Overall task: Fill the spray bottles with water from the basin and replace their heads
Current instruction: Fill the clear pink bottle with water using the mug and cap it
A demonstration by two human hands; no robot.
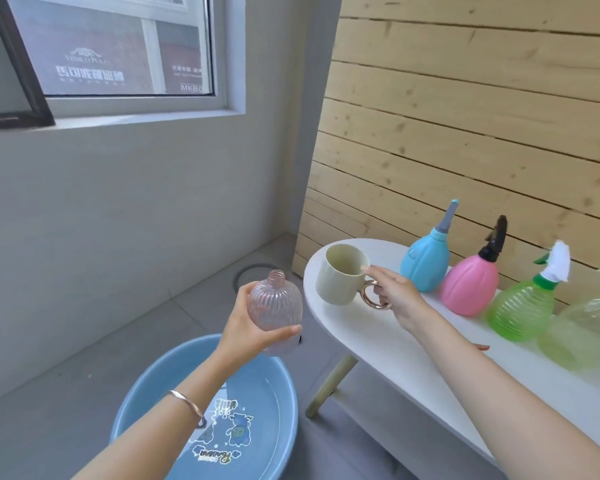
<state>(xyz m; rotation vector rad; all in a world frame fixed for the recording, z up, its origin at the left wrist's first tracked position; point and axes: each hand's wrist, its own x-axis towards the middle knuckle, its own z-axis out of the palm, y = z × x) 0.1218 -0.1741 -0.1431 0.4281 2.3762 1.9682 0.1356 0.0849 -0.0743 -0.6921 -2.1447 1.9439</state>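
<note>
My left hand grips a clear pink ribbed bottle with no head, its open neck up, above the far rim of the blue basin. Water fills the basin on the floor. My right hand holds the cream mug by its gold ring handle, thumb on the rim, at the left end of the white table. Along the table stand a blue spray bottle, a pink one with a black head, and a green one with a white head.
A pale green headless bottle stands at the table's right, partly cut off. A wooden slat wall backs the table. A round floor drain lies in the tiled corner below the window. The table leg angles down beside the basin.
</note>
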